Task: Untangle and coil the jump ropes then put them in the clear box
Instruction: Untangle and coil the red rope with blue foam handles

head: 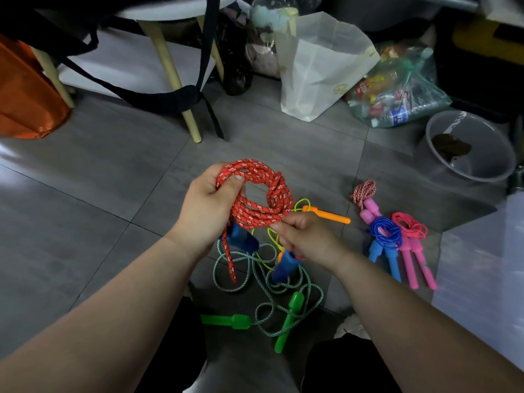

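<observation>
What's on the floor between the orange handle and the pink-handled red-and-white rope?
Nothing: the head view shows only bare grey floor between the orange handle and the red-and-white rope.

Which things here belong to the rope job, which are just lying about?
Job: red rope, held by left hand and right hand; green rope; yellow rope; blue coil; pink coil; red-white coil.
Lying about: paper bag; bag of bottles; round tub.

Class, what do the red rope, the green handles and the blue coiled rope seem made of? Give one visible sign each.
Red rope: braided fabric cord, matte; woven white flecks.
Green handles: probably moulded plastic; smooth, uniform colour.
Blue coiled rope: likely plastic cord; thin, smooth, glossy.
</observation>
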Demonstrator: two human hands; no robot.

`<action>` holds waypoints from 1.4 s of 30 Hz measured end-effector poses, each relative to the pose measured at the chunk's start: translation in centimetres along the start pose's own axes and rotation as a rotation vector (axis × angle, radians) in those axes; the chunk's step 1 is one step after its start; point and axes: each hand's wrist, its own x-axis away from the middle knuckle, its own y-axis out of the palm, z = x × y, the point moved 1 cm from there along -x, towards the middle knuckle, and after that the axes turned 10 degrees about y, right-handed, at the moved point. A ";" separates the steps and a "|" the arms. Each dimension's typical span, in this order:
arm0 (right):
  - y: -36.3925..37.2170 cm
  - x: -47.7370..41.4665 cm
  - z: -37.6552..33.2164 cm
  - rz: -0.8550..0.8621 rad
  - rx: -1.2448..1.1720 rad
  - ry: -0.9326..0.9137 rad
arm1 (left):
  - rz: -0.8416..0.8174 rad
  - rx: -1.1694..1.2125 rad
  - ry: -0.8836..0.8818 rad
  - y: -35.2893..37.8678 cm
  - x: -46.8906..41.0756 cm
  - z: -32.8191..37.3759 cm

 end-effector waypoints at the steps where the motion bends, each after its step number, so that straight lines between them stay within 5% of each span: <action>1: -0.1 0.0 0.2 0.006 0.039 -0.017 | 0.008 -0.015 0.000 -0.1 0.0 -0.1; 13: -2.0 -0.4 1.5 0.153 0.429 0.039 | 0.091 -0.002 -0.100 -0.4 0.1 -0.6; 19: -3.6 0.1 2.2 0.262 0.782 0.029 | 0.193 0.184 -0.167 -1.1 -0.4 -0.1; 30: -3.8 0.4 2.2 0.186 0.415 0.145 | 0.238 0.187 -0.143 -1.6 -0.8 -0.1; 36: -4.5 2.9 -2.1 0.021 -0.501 0.309 | 0.241 0.034 -0.129 -2.2 -0.9 -0.3; 42: -4.8 4.3 -4.6 0.089 -1.028 0.227 | 0.169 -0.055 -0.100 -1.5 -0.4 -0.4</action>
